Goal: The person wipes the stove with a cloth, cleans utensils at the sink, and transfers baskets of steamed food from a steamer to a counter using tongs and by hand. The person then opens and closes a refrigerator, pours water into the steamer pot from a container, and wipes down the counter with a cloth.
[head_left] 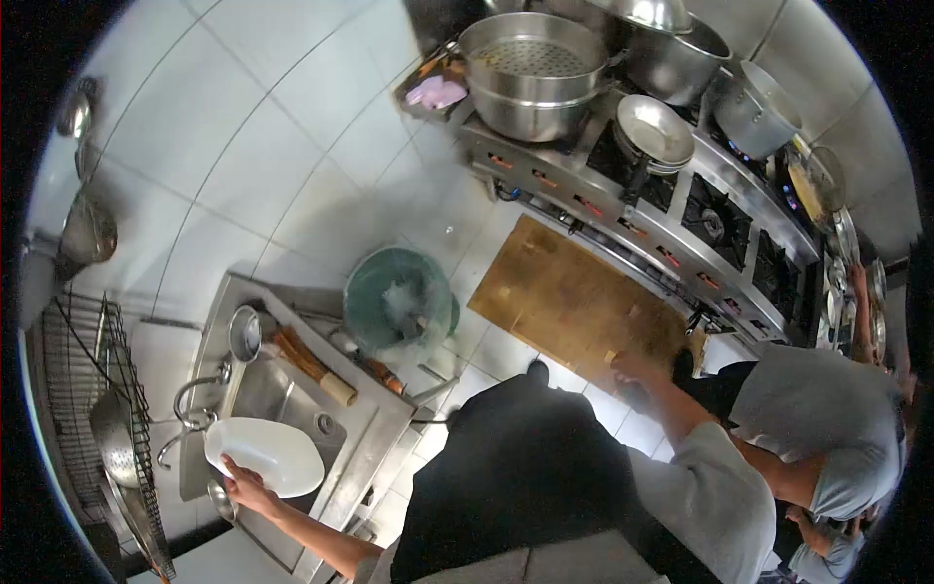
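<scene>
My left hand (250,489) grips the near rim of a white oval bowl (265,456), tilted over the edge of the steel sink (274,394). The bowl covers part of the basin, and its inside looks white with nothing in it. A curved faucet (195,414) is right beside the bowl. My right hand (637,375) hangs out to the other side, above the brown floor mat (559,292). It is blurred, so its fingers and anything in them cannot be made out.
A green bucket (397,297) holds whitish cloudy contents. A straw brush (313,365) and steel pot (245,334) sit by the sink. The stove (632,229) bears a large steamer pot (533,78) and stacked pans (654,134). A co-worker (827,419) stands at right.
</scene>
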`<state>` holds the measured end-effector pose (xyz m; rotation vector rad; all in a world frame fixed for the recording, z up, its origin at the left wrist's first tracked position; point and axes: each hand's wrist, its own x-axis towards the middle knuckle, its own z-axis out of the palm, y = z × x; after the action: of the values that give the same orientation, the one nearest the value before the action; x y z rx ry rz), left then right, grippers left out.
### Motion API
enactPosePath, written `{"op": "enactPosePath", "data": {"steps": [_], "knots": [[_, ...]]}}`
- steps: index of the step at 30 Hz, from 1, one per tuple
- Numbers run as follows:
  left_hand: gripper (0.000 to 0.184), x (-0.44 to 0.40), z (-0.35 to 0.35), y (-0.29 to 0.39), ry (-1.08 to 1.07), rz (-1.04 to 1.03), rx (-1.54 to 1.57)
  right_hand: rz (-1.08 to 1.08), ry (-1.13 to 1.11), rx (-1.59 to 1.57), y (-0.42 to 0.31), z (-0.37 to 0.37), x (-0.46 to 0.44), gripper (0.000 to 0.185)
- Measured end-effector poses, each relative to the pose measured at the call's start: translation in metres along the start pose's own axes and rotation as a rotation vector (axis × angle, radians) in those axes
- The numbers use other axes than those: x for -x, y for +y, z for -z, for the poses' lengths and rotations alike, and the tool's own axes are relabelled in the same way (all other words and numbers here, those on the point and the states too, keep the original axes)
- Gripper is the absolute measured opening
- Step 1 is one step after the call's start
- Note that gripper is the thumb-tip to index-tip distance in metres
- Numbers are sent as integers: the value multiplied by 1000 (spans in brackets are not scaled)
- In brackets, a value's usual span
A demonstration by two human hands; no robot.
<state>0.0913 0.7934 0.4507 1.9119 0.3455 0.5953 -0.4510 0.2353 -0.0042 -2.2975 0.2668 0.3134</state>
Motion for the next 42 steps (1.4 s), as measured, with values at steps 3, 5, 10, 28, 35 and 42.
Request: {"op": "enactPosePath", "data": {"steps": [3,5,10,28,35,42], "knots": [[45,7,-36,37,-106,-9,61,-279,73,-259,1,31,11,34],[42,28,-77,89,-255,-94,158,-317,153,-374,4,44,6,33],[38,58,-197,179,-492,-103,388,-202,358,-448,-1,73,-22,32],[38,196,-639,373,-1272,-584,5,-1039,691,-1889,-38,97,28,14],[42,230,-691,406,-1393,-809,-244,-1094,792,-1530,-63,108,-4,8],[43,251,-699,414,-1456,-930,-502,-820,400,-2117,37,83,-14,18]]}}
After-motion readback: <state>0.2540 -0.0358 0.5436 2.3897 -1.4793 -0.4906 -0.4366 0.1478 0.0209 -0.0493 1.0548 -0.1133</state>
